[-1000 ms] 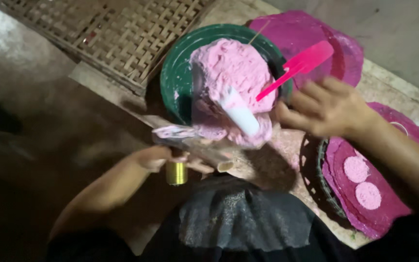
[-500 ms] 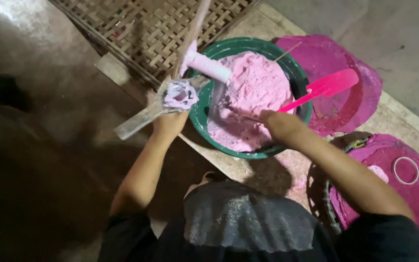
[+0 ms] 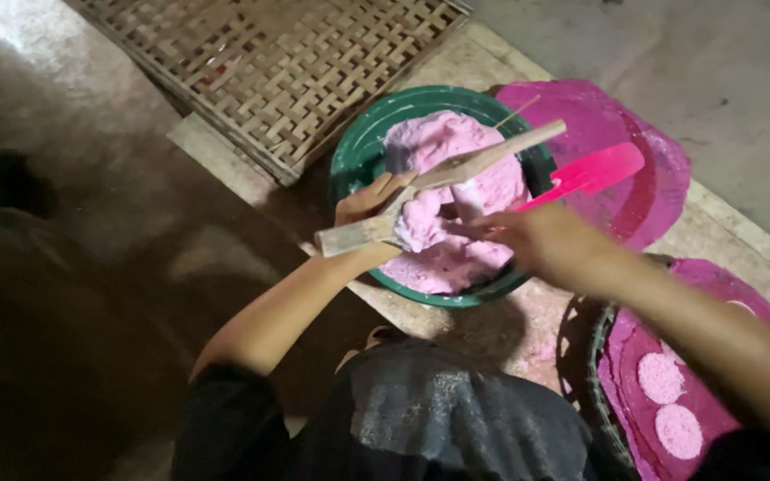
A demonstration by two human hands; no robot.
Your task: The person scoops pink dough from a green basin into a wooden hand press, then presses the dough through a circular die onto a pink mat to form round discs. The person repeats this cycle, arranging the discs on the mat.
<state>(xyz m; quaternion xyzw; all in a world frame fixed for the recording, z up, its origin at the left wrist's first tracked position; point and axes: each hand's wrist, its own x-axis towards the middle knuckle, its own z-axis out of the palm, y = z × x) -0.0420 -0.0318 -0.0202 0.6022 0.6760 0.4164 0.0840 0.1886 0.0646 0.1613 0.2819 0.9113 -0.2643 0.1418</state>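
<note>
Dough lies in the bowl, woven mat behind, tray right.

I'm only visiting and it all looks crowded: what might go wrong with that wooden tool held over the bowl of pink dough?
The wooden tool is long and the left hand grips it near one end, so it may tip into the pink dough. The right hand works close beneath it and could knock it. The green bowl sits near the slab's edge; a push might shift it.
</note>
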